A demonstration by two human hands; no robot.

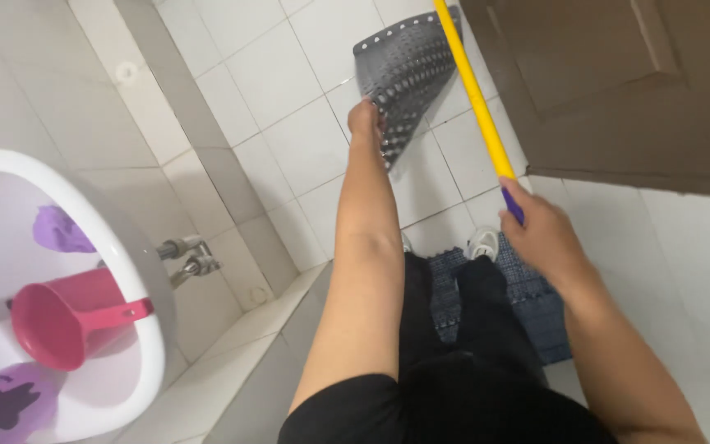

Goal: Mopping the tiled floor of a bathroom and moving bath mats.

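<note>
My left hand (365,117) reaches forward and grips the near edge of a dark grey perforated rubber mat (408,70), lifting it off the white tiled floor so that it hangs curled. My right hand (536,234) is closed around the purple grip of a long yellow pole (474,94) that slants up and away across the mat's right side. The pole's far end runs out of view at the top.
A white basin (137,271) at left holds a pink scoop (59,321) and purple items. Metal pipe fittings (191,259) stick out beside it. A brown door (618,82) stands at the upper right. A blue woven mat (536,308) lies under my feet.
</note>
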